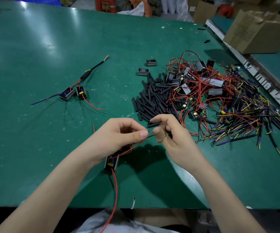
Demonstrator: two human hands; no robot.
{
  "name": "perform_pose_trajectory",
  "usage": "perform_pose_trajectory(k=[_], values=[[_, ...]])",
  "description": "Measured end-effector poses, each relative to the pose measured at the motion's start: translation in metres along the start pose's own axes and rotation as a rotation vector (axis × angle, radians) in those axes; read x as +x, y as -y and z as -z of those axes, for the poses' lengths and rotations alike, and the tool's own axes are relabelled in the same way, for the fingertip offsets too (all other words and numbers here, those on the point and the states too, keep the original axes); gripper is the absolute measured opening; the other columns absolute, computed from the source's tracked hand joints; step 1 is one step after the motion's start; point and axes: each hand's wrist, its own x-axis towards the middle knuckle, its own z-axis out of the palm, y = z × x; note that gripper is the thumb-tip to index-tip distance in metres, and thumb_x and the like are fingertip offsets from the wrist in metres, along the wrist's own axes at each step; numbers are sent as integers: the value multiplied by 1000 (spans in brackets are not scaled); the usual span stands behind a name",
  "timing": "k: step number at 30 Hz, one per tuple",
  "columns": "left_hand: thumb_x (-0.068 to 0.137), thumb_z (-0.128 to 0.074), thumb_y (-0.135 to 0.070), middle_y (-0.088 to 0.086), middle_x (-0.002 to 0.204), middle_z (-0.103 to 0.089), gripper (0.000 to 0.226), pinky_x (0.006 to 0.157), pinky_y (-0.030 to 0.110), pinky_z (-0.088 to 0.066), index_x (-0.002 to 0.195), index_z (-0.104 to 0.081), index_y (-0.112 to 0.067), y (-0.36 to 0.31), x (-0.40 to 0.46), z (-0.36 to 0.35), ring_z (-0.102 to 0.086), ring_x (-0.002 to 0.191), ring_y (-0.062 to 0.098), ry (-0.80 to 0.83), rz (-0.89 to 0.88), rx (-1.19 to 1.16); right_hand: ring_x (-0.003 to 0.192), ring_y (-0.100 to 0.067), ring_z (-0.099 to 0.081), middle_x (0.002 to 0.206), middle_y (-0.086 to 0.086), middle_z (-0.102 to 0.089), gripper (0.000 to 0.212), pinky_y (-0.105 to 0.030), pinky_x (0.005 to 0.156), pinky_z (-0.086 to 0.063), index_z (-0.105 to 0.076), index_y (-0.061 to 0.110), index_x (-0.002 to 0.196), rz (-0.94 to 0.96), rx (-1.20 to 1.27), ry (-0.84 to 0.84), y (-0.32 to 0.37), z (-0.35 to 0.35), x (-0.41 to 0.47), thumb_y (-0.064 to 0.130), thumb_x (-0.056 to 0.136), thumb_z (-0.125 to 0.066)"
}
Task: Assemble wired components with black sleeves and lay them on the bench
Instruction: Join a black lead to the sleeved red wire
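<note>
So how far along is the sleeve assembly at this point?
Early on. Done: one sleeved assembly with two black modules lies on the green bench at left. In hand: the left hand pinches a red wire from another module, while the right hand holds a black sleeve. Left: the pile of loose sleeves and the tangle of wired modules at right.

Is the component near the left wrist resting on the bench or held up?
Cannot tell: the component sits under the left hand, its top hidden by the wrist, a red wire trailing off the bench edge.
</note>
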Motion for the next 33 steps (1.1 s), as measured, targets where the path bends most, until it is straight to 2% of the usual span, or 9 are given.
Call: perform_pose_trajectory(k=[4, 9, 13, 18, 20, 22, 25, 30, 33], values=[[65, -73, -28, -8, 61, -59, 18, 56, 11, -40, 77, -68, -14, 1, 1, -4, -50, 57, 3, 5, 7, -17, 71, -1, -58, 76, 24, -59, 17, -17, 69, -46, -51, 40, 102, 19, 60, -22, 2, 1, -1, 49, 87, -52], [69, -75, -31, 4, 70, -57, 20, 68, 25, -37, 80, -73, -15, 1, 3, -7, -47, 69, 14, 23, 26, 2, 72, 0, -58, 79, 22, -60, 15, -18, 68, -47, -53, 37, 99, 56, 73, -49, 4, 0, -2, 44, 87, -56], [68, -74, -32, 0, 68, -65, 20, 61, 15, -43, 77, -73, -14, 1, 2, -11, -54, 65, 8, -57, -16, -24, 73, -2, -58, 84, 16, -59, 16, -20, 69, -48, -51, 37, 104, 83, 56, -88, 3, -2, -5, 32, 90, -57], [73, -67, -35, 5, 74, -64, 27, 64, 21, -41, 85, -72, -12, 3, 0, -13, -52, 69, 11, -79, -31, -14, 75, -7, -57, 83, 11, -60, 20, -19, 70, -46, -53, 30, 110, 116, -38, -117, 1, -3, -8, 30, 91, -58], [78, -69, -33, 3, 71, -62, 19, 60, 19, -39, 83, -72, -15, 4, -1, -14, -49, 66, 10, -128, -57, 22, 78, -6, -57, 83, 13, -59, 21, -17, 73, -45, -54, 28, 110, 151, -100, -169, 1, -3, -8, 27, 91, -61], [83, -69, -28, -3, 65, -61, 9, 56, 18, -39, 78, -72, -22, 7, 0, -17, -49, 60, 8, -220, -97, 103, 84, -11, -59, 87, 13, -61, 20, -28, 77, -49, -57, 23, 109, 221, -218, -239, 3, -5, -8, 29, 90, -60], [85, -67, -30, -3, 64, -65, 11, 56, 21, -42, 75, -71, -28, 9, 1, -19, -51, 58, 8, -308, -144, 219, 82, -21, -61, 91, 11, -61, 23, -47, 71, -51, -63, 10, 104, 311, -324, -312, 5, -6, -6, 27, 89, -60], [85, -66, -31, -14, 65, -65, 8, 57, 14, -40, 79, -70, -28, 5, 1, -12, -51, 57, 0, -170, -140, 271, 83, -21, -62, 87, 10, -63, 24, -47, 72, -52, -64, 11, 101, 243, -241, -250, 3, 0, -5, 29, 86, -65], [86, -65, -30, -13, 64, -64, 10, 52, 15, -39, 78, -70, -29, 5, 1, -12, -47, 52, -1, -188, -193, 344, 77, -25, -60, 85, 6, -67, 16, -48, 68, -51, -68, 8, 94, 269, -280, -239, 4, 2, -4, 20, 84, -68]])
